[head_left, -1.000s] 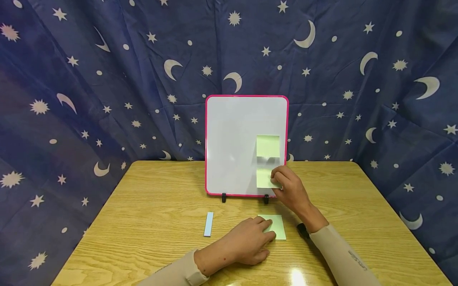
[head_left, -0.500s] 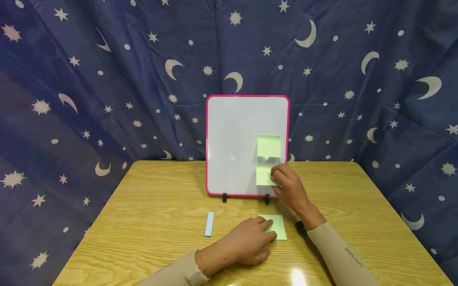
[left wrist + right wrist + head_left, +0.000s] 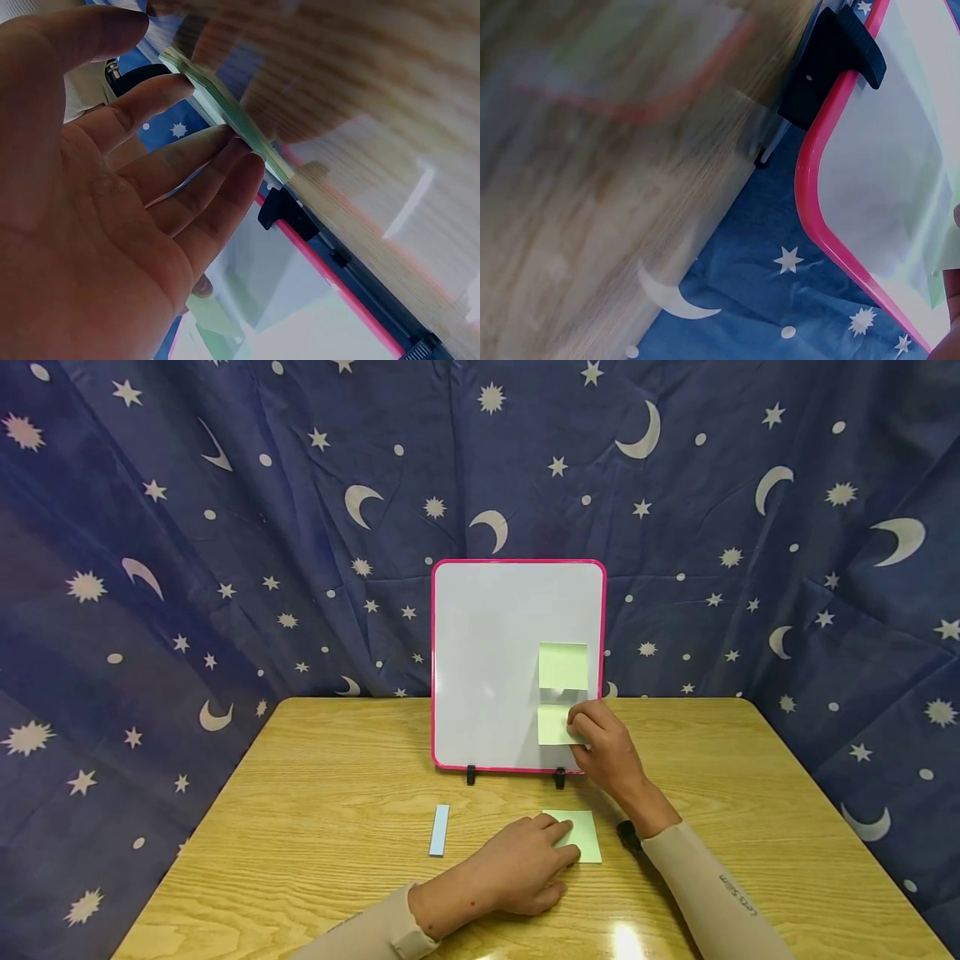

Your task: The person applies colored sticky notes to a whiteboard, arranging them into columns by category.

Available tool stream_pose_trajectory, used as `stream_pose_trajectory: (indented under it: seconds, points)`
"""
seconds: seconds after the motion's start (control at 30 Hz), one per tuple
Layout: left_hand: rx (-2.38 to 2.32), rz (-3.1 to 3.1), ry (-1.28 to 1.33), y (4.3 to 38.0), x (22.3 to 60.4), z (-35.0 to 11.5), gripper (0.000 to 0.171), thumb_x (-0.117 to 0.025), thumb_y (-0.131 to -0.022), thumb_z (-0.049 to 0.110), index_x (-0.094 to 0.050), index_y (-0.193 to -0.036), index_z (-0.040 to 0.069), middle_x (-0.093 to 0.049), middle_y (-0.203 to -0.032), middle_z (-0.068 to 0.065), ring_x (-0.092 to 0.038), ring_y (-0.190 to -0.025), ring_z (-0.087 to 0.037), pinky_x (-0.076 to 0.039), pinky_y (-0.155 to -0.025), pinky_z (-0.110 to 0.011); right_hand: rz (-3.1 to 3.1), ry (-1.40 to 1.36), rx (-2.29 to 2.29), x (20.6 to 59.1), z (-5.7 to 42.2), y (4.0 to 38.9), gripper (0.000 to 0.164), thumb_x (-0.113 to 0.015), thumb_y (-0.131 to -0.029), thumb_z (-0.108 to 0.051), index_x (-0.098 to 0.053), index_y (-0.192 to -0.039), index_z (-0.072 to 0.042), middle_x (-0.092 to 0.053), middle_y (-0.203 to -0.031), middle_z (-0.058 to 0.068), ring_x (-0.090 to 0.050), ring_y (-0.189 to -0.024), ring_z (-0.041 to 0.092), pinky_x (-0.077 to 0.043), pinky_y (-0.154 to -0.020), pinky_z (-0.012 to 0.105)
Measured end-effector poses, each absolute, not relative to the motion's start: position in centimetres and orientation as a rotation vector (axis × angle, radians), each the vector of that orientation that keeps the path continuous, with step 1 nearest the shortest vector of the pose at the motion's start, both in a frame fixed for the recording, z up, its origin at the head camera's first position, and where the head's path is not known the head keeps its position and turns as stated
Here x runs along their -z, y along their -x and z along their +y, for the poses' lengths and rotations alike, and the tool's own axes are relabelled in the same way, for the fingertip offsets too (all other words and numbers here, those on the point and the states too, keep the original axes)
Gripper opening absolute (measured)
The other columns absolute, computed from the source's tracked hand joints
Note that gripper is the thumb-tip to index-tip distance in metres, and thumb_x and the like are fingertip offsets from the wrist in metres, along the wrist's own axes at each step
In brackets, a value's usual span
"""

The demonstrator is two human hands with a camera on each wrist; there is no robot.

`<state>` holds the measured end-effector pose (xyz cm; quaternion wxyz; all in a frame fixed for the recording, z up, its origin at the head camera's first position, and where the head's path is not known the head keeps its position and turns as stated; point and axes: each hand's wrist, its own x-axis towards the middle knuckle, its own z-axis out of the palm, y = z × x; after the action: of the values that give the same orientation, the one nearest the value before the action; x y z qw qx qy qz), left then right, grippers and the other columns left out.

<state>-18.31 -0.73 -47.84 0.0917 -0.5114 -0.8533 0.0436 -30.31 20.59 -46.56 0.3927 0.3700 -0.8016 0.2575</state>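
My right hand (image 3: 611, 750) pinches a pale green sticky note (image 3: 553, 726) by its right side, at the lower right of a pink-framed whiteboard (image 3: 487, 652). Another green sticky note (image 3: 563, 667) is on the board just above it. My left hand (image 3: 519, 867) rests its fairly straight fingertips on a pad of green sticky notes (image 3: 583, 842) lying on the table. In the left wrist view the pad's thick edge (image 3: 244, 120) shows beside those fingers. Only a bit of the right hand (image 3: 952, 300) and its note (image 3: 950, 251) enters the right wrist view.
Black stand feet (image 3: 559, 778) hold the board upright on the wooden table (image 3: 337, 793). A light blue strip (image 3: 438, 831) lies left of my left hand. Partly under the right forearm is a black object (image 3: 628, 835). A blue curtain (image 3: 262, 568) with moons and stars hangs behind.
My right hand has moved slightly up with the sticky note, bringing it closer to the note above. The left hand stays on the pad.
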Motion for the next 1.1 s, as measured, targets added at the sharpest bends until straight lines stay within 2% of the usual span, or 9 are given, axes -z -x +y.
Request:
stream_pose_trajectory:
  seconds: [0.53, 1.1]
  points:
    - [-0.134, -2.549, 1.522, 18.2, 47.66, -0.79, 0.029, -0.066, -0.099, 0.043, -0.068, -0.123, 0.025, -0.062, -0.145, -0.007, -0.059, -0.129, -0.019, -0.054, -0.101, -0.032, -2.04, -0.935, -0.661, 46.75, 20.61, 30.44, 0.033, -0.064, -0.069, 0.025, -0.059, -0.085, -0.003, -0.063, -0.103, 0.011, -0.058, -0.094, 0.026, -0.049, -0.081, 0.034]
    - [-0.137, -2.55, 1.522, 18.2, 47.59, -0.79, 0.03, -0.066, -0.1, 0.042, -0.068, -0.125, 0.024, -0.062, -0.146, -0.007, -0.06, -0.13, -0.019, -0.054, -0.101, -0.033, -2.06, -0.946, -0.66, 46.84, 20.52, 30.61, 0.032, -0.064, -0.072, 0.025, -0.059, -0.085, -0.003, -0.062, -0.103, 0.011, -0.058, -0.095, 0.026, -0.046, -0.083, 0.031]
